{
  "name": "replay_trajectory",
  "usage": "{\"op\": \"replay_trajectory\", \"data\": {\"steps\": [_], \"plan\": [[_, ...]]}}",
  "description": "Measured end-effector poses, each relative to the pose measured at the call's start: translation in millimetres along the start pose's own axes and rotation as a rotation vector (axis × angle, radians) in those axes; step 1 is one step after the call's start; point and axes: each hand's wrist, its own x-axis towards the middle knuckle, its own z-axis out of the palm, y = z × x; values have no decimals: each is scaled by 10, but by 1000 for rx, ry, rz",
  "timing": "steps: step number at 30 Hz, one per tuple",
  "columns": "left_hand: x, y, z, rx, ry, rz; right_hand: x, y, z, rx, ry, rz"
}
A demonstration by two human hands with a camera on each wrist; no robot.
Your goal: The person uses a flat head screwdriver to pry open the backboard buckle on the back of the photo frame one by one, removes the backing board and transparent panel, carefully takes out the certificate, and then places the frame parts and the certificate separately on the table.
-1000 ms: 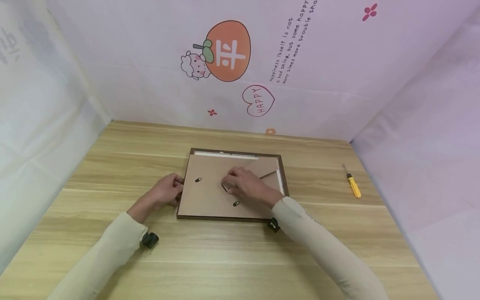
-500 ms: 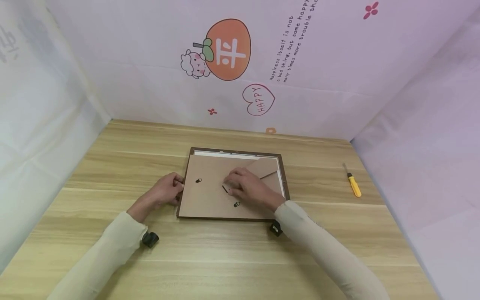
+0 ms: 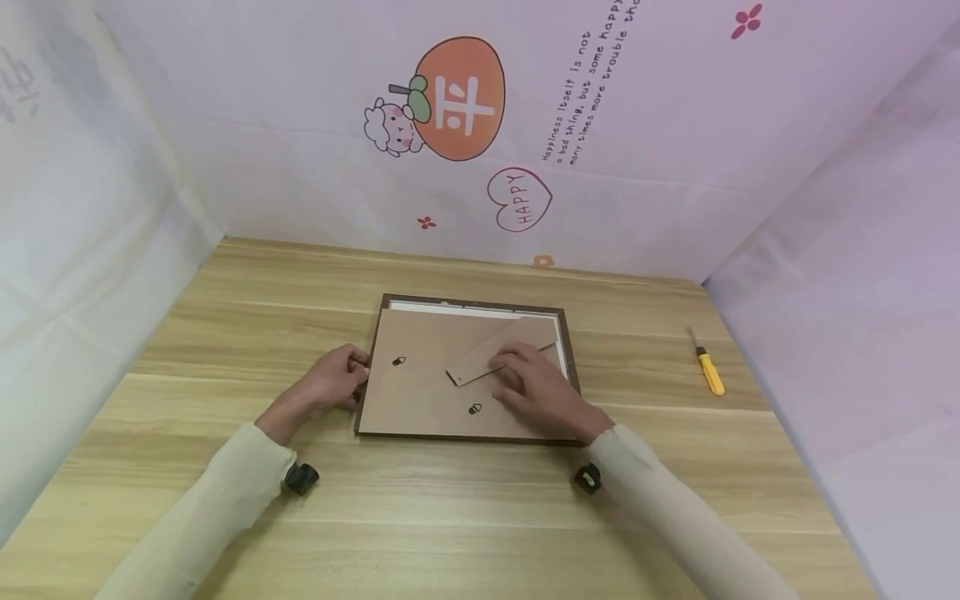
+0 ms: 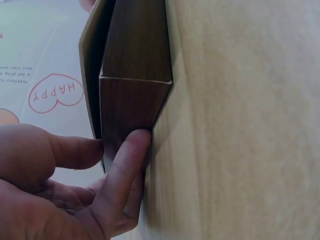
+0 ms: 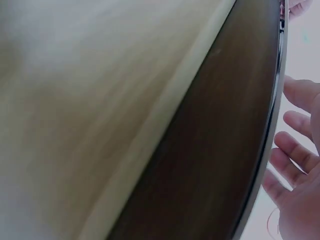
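A dark brown picture frame (image 3: 468,438) lies face down on the table, its tan backing board (image 3: 420,392) uppermost. The board sits askew, leaving a white strip along the frame's far and right sides. A tan easel leg (image 3: 480,356) lies slanted across the board, its dark end near the middle. My left hand (image 3: 337,377) grips the frame's left edge; in the left wrist view the thumb is at the board's edge and a finger presses the frame's side. Over the leg's right part hovers my right hand (image 3: 536,385), fingers loosely bent and spread in the right wrist view.
A screwdriver (image 3: 708,371) with a yellow handle lies on the wooden table (image 3: 465,533) to the right. White printed sheeting (image 3: 637,217) walls the table at the back and both sides. Two small black clips (image 3: 475,409) sit on the backing board.
My right hand has moved right, away from the easel leg's dark end, uncovering the leg. My left hand stays at the frame's left edge.
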Motion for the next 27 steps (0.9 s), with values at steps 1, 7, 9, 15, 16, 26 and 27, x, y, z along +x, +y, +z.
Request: {"op": "replay_trajectory", "data": {"steps": [1,7,9,15,16,26,27], "plan": [[-1,2,1,-2,0,-1,-35,23,-12,-7,10,2],[-6,8,6,-13,-1,-6,-211,137,-56,-36,6,41],[-7,9,8,-16,-3,-4,-263,162,-65,-49,-4,49],[-2,3,12,-21,0,0,-424,176,-112,-58,-55,74],[1,1,13,-24,3,-1,-450,177,-118,-61,-69,78],[8,-7,16,-21,9,-2,-606,165,-171,-149,-154,36],[7,-6,17,-18,10,-2,-609,156,-179,-157,-158,34]]}}
